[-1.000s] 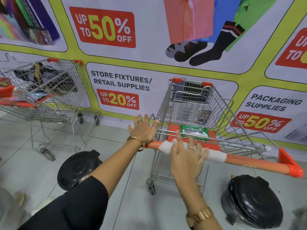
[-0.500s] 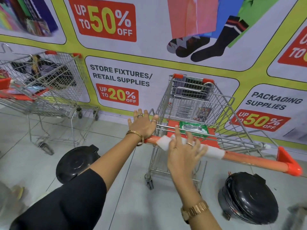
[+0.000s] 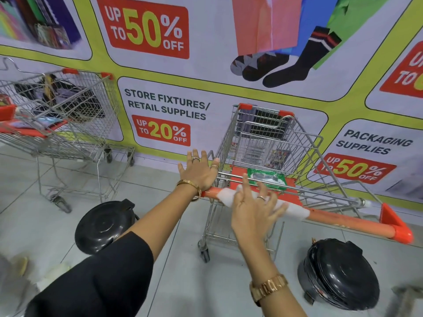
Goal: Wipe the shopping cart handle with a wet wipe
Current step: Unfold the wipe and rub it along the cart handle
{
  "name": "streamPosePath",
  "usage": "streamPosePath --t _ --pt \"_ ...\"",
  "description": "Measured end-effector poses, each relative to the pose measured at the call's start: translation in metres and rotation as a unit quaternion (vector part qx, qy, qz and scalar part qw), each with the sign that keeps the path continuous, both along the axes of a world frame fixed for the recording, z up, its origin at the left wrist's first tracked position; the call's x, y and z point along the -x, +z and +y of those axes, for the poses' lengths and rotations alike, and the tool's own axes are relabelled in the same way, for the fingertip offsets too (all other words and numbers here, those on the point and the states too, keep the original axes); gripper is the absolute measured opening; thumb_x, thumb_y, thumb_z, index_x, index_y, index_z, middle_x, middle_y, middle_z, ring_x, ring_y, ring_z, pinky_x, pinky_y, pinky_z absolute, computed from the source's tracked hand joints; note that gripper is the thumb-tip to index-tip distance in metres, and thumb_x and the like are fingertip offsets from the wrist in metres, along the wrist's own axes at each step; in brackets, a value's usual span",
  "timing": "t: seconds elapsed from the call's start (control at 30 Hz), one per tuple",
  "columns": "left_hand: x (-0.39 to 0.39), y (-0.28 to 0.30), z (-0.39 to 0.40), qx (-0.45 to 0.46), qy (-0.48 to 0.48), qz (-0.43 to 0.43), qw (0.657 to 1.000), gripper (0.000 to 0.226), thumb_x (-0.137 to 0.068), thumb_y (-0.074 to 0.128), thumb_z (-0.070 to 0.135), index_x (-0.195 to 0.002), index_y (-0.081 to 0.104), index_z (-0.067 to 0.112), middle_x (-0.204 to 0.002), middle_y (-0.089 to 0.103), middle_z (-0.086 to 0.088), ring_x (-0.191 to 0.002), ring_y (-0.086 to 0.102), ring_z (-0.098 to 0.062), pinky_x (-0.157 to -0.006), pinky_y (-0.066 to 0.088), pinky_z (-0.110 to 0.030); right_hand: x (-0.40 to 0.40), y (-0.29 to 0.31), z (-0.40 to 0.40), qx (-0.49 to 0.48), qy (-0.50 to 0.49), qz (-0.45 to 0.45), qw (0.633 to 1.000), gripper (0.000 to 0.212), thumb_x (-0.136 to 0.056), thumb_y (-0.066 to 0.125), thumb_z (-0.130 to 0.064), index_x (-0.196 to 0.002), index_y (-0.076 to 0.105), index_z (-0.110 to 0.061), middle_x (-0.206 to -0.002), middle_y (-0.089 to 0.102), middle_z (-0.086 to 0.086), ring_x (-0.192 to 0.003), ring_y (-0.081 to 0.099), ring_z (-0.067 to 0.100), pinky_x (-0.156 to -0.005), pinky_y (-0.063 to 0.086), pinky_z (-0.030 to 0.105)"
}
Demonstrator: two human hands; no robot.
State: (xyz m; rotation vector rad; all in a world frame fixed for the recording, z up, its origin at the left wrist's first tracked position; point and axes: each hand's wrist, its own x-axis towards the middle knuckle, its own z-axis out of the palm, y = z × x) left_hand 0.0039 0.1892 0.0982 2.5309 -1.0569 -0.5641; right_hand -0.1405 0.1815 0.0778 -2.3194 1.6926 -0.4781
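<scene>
The shopping cart stands in front of me with its orange handle running from left to right. A white wet wipe is draped along the left half of the handle. My right hand lies flat on the wipe, fingers spread and slightly blurred. My left hand rests its palm on the handle's left end, fingers splayed and gripping nothing. A green pack of wipes lies on the cart's red child-seat flap behind the handle.
Two black round bins sit on the tiled floor, one at the left and one at the right of the cart. A second cart with bags in it stands at the left. A sale banner covers the wall behind.
My right hand has slid slightly left along the handle on the wipe. My left hand has stayed on the handle's left end.
</scene>
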Motion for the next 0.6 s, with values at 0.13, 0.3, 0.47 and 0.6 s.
streamPosePath --t 0.13,0.3,0.47,0.6 --pt "-0.001 0.0 0.003 0.0 -0.002 -0.005 1.0 0.066 -0.096 0.015 0.051 -0.15 0.004 0.015 -0.16 -0.005 -0.008 -0.147 -0.01 -0.024 -0.116 -0.004 -0.054 -0.011 -0.001 0.008 0.001 0.049 -0.007 0.999 0.045 -0.092 0.023 -0.044 -0.138 0.022 -0.044 -0.149 0.033 0.003 -0.137 0.019 0.032 -0.11 -0.012 0.053" --pt "0.0 0.002 0.003 -0.003 -0.013 -0.032 0.999 0.067 -0.095 0.015 0.052 -0.15 0.004 0.015 -0.16 -0.005 -0.007 -0.147 -0.01 -0.023 -0.116 -0.005 -0.055 0.061 -0.004 -0.035 0.033 -0.048 -0.003 0.998 0.045 -0.093 0.026 -0.036 -0.138 0.03 -0.036 -0.147 0.036 0.007 -0.137 0.022 0.031 -0.113 0.002 0.053" --pt "0.012 0.008 -0.001 -0.023 -0.056 -0.187 0.98 0.068 -0.094 0.015 0.054 -0.149 0.007 0.015 -0.16 -0.002 -0.008 -0.147 -0.008 -0.023 -0.115 -0.006 -0.057 0.086 0.007 -0.055 0.004 -0.114 0.008 0.993 0.045 -0.094 0.025 -0.037 -0.137 0.033 -0.031 -0.148 0.034 0.011 -0.139 0.016 0.034 -0.113 0.003 0.058" --pt "0.043 0.015 -0.023 0.015 -0.078 -0.173 0.982 0.068 -0.094 0.016 0.054 -0.149 0.003 0.016 -0.16 -0.004 -0.007 -0.147 -0.009 -0.023 -0.114 -0.007 -0.058 0.045 0.007 -0.028 0.022 -0.007 0.025 0.999 0.046 -0.094 0.023 -0.04 -0.139 0.03 -0.032 -0.149 0.034 0.005 -0.14 0.019 0.028 -0.113 -0.008 0.05"
